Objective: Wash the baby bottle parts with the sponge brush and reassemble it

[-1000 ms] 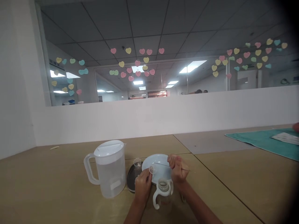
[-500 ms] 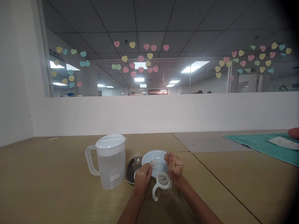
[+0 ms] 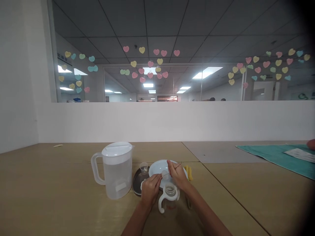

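My left hand (image 3: 150,187) pinches a small translucent round piece (image 3: 164,174) above the white plate (image 3: 155,167); its exact kind is too small to make out. The fingers of my right hand (image 3: 177,173) are closed on a thin rod (image 3: 180,164), whose far end sticks out up and to the right. The other end of the rod reaches toward the small piece, and I cannot tell whether it goes inside. Just below the hands stands a clear baby bottle (image 3: 170,201), uncapped, with a white two-handled collar (image 3: 161,200).
To the left is a lidded translucent pitcher (image 3: 117,178) with liquid. A dark round tray (image 3: 137,179) beside it carries a small clear cup (image 3: 144,168). Something yellow (image 3: 190,172) lies right of the plate. A green cloth (image 3: 270,154) with a white packet (image 3: 300,154) covers the far right.
My right hand has moved left and closer to my left hand, bringing the rod with it. The yellow thing beside the plate has come into clearer view. The camera has shifted slightly.
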`<action>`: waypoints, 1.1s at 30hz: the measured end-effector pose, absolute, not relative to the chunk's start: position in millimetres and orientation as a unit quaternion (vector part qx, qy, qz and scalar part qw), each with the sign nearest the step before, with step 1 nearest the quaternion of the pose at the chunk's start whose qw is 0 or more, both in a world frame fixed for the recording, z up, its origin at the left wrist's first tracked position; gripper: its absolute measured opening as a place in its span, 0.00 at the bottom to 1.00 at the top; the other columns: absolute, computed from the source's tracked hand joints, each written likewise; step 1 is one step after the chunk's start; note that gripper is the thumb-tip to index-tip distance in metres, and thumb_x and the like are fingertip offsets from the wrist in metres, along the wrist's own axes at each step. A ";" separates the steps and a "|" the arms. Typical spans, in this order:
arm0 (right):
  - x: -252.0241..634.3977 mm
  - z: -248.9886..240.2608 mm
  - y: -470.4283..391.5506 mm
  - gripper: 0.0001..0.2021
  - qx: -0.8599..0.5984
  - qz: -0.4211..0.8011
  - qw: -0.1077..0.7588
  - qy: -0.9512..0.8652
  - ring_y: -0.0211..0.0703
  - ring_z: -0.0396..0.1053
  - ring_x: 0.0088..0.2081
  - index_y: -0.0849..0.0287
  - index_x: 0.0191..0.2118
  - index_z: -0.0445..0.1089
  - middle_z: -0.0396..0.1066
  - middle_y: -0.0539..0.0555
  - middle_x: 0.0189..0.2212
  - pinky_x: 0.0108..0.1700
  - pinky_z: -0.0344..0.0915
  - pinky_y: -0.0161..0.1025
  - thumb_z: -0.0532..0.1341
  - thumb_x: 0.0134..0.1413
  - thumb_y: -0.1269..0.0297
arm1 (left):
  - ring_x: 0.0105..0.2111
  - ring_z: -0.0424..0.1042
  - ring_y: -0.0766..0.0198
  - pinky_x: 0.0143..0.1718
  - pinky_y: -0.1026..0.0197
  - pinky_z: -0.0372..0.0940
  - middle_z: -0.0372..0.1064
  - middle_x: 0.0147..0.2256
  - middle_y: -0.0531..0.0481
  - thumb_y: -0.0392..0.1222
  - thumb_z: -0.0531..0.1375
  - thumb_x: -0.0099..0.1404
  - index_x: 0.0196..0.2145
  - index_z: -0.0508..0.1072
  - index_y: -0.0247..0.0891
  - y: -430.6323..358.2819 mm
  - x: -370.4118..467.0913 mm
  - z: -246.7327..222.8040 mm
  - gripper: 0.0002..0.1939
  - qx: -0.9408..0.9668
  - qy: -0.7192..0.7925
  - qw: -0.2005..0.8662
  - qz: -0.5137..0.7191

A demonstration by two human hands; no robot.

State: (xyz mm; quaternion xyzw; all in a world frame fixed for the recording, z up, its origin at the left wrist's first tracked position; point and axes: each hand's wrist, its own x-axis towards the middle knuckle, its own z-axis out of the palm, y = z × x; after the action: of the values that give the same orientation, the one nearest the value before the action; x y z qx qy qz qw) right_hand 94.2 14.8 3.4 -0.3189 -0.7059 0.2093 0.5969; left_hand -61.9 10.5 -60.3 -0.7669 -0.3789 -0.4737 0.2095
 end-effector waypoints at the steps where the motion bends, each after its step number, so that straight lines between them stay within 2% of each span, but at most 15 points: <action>1: 96.7 3.4 17.3 0.28 -0.321 0.217 0.591 -0.707 0.35 0.53 0.17 0.56 0.13 0.56 0.54 0.46 0.11 0.23 0.52 0.34 0.48 0.58 0.44 | 0.34 0.77 0.64 0.35 0.64 0.71 0.77 0.36 0.46 0.40 0.47 0.70 0.40 0.76 0.38 10.3 -61.9 -60.0 0.17 -0.767 -0.380 0.209 -0.473; 5: 101.3 -1.2 27.6 0.28 -0.324 0.247 0.569 -0.714 0.35 0.55 0.17 0.56 0.13 0.56 0.54 0.45 0.10 0.24 0.54 0.34 0.48 0.57 0.43 | 0.34 0.77 0.63 0.37 0.63 0.71 0.77 0.36 0.46 0.41 0.47 0.70 0.39 0.76 0.38 10.5 -62.1 -59.8 0.18 -0.772 -0.386 0.204 -0.462; 11: 95.1 -9.3 34.0 0.28 -0.312 0.323 0.559 -0.697 0.34 0.55 0.16 0.56 0.15 0.59 0.55 0.45 0.10 0.23 0.54 0.32 0.48 0.56 0.40 | 0.33 0.76 0.63 0.35 0.63 0.70 0.77 0.35 0.46 0.41 0.48 0.70 0.38 0.76 0.39 10.8 -60.9 -59.2 0.17 -0.764 -0.420 0.192 -0.450; 16: 93.3 -10.8 33.6 0.28 -0.308 0.316 0.553 -0.706 0.33 0.53 0.15 0.57 0.16 0.62 0.54 0.44 0.10 0.22 0.53 0.32 0.49 0.57 0.42 | 0.32 0.76 0.63 0.35 0.63 0.70 0.77 0.35 0.47 0.41 0.49 0.69 0.38 0.77 0.41 9.8 -58.1 -58.9 0.16 -0.764 -0.423 0.184 -0.451; 23: 92.8 -5.7 29.3 0.29 -0.302 0.308 0.556 -0.710 0.33 0.53 0.17 0.58 0.13 0.60 0.54 0.45 0.11 0.22 0.52 0.32 0.50 0.55 0.41 | 0.33 0.76 0.62 0.35 0.62 0.68 0.78 0.36 0.50 0.42 0.50 0.68 0.38 0.78 0.42 8.9 -52.1 -56.9 0.15 -0.756 -0.457 0.136 -0.448; 25: 95.2 -2.4 28.3 0.30 -0.299 0.320 0.575 -0.691 0.33 0.50 0.16 0.58 0.14 0.62 0.51 0.44 0.11 0.21 0.49 0.32 0.51 0.53 0.38 | 0.34 0.75 0.61 0.37 0.61 0.68 0.77 0.36 0.49 0.42 0.50 0.68 0.40 0.77 0.42 8.6 -50.5 -56.2 0.15 -0.759 -0.458 0.116 -0.448; 28: 100.5 2.9 25.4 0.31 -0.315 0.300 0.659 -0.614 0.32 0.46 0.16 0.58 0.15 0.62 0.45 0.43 0.11 0.21 0.47 0.33 0.50 0.52 0.36 | 0.35 0.74 0.60 0.38 0.60 0.67 0.77 0.37 0.49 0.43 0.50 0.68 0.40 0.77 0.42 8.2 -48.5 -56.0 0.15 -0.762 -0.454 0.092 -0.453; 30: 103.1 4.6 23.2 0.30 -0.331 0.260 0.702 -0.575 0.33 0.48 0.17 0.58 0.15 0.60 0.48 0.44 0.12 0.22 0.48 0.33 0.49 0.53 0.37 | 0.35 0.74 0.60 0.38 0.60 0.66 0.77 0.36 0.49 0.42 0.51 0.68 0.39 0.77 0.42 7.8 -47.6 -55.5 0.15 -0.762 -0.453 0.080 -0.456; 33: 102.8 1.6 22.4 0.29 -0.348 0.212 0.697 -0.590 0.35 0.54 0.20 0.58 0.17 0.60 0.56 0.47 0.15 0.24 0.51 0.34 0.48 0.55 0.39 | 0.34 0.73 0.60 0.37 0.60 0.66 0.77 0.35 0.50 0.43 0.50 0.68 0.37 0.77 0.41 6.5 -46.7 -53.9 0.15 -0.756 -0.457 0.057 -0.465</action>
State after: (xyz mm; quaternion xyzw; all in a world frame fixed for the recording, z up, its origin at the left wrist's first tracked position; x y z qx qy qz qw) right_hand 102.8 22.4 1.6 -0.3478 -0.5896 0.2119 0.6975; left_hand -46.7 6.5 -53.9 -0.7559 -0.4569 -0.4655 0.0572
